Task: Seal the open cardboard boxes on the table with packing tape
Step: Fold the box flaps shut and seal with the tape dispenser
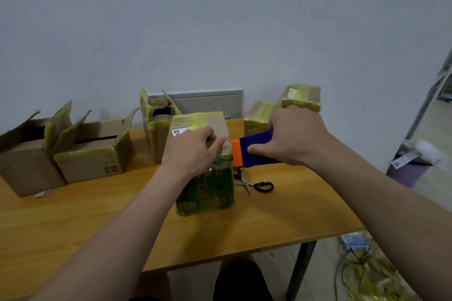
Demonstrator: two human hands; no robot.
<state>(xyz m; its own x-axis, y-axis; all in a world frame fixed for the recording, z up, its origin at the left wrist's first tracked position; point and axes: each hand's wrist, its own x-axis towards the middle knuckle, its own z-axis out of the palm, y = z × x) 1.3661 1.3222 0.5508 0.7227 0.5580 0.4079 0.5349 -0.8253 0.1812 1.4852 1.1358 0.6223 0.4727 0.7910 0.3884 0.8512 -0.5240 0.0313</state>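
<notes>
A closed cardboard box with a green printed front and yellowish tape across its top stands at the middle of the wooden table. My left hand presses on the box's near top edge, fingers curled over the tape there. My right hand grips a blue and orange tape dispenser right beside the box's upper right corner. Three open boxes stand to the left: one far left, one beside it, one behind the middle box.
Two taped boxes are stacked at the back right. Black-handled scissors lie right of the middle box. A purple bin and cables with tape scraps are on the floor to the right.
</notes>
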